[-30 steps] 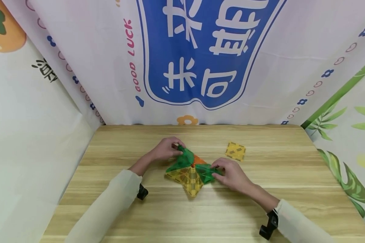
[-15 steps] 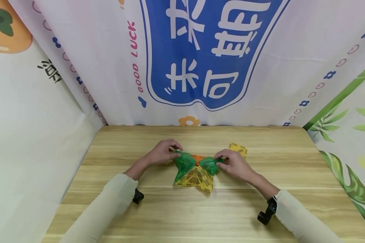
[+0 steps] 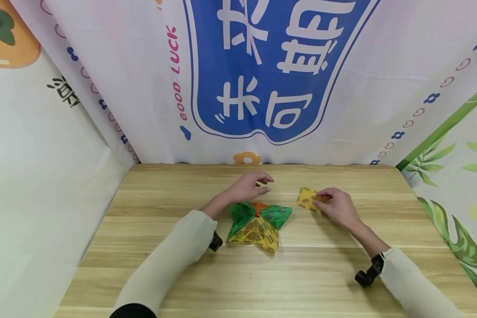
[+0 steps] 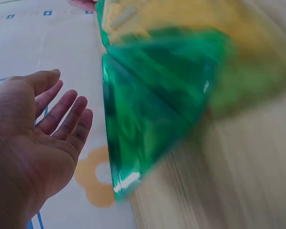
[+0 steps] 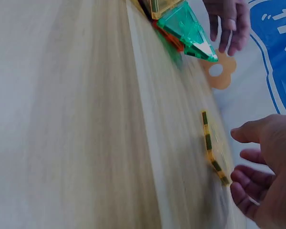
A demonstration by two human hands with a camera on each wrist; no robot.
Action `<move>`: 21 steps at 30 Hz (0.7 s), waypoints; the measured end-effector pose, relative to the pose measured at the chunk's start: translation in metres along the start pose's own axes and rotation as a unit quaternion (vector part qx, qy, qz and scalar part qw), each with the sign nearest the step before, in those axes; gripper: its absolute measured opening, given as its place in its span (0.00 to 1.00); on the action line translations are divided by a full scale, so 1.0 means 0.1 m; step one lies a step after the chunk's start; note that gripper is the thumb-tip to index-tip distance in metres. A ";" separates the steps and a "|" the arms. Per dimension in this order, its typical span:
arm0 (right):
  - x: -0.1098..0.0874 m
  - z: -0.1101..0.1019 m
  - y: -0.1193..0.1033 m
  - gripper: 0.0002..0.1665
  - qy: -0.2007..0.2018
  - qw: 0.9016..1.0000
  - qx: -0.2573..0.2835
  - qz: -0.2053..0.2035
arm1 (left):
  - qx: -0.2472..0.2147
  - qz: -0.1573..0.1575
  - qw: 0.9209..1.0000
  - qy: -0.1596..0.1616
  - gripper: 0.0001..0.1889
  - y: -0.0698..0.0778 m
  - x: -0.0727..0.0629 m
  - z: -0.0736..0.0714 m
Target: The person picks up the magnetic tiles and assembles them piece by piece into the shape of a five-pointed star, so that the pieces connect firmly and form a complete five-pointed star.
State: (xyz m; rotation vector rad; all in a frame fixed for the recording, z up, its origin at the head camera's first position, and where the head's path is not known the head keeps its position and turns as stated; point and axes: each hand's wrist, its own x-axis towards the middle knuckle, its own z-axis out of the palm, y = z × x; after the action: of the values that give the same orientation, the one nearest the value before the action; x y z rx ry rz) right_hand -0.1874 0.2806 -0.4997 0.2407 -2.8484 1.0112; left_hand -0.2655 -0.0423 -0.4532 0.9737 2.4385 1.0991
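Observation:
A star-like build of translucent magnetic tiles stands mid-table, with yellow panels (image 3: 254, 233) in front, green panels (image 3: 277, 215) at both sides and an orange panel (image 3: 260, 206) behind. Over its back edge hangs my left hand (image 3: 247, 187), holding nothing; the left wrist view shows its fingers relaxed beside a green panel (image 4: 148, 109). To the right lies a flat yellow square magnetic tile (image 3: 307, 198). My right hand (image 3: 337, 206) is at its right edge, fingertips overlapping it from above. In the right wrist view, thumb and fingers are spread apart near the tile (image 5: 208, 136).
The wooden table (image 3: 206, 282) ends at a printed cloth backdrop (image 3: 159, 141) close behind the tiles. More cloth hangs on the left and right. Small black cameras (image 3: 367, 276) sit on both wrists.
Both hands have let go of the green panels. The left hand has moved right and back over the build; the right hand has moved right to the yellow square tile. The build stays put.

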 end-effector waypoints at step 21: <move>0.21 0.24 -0.07 0.30 -0.005 1.000 -0.014 0.012 | 0.001 -0.083 0.994 -0.077 0.24 0.11 0.53 0.42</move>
State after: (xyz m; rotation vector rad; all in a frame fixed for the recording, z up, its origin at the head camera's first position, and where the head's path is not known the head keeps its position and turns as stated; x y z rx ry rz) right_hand -0.2081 0.2579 -0.5107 0.2100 -2.8787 0.9779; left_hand -0.2775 0.0219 -0.4719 0.8063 2.3471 0.9309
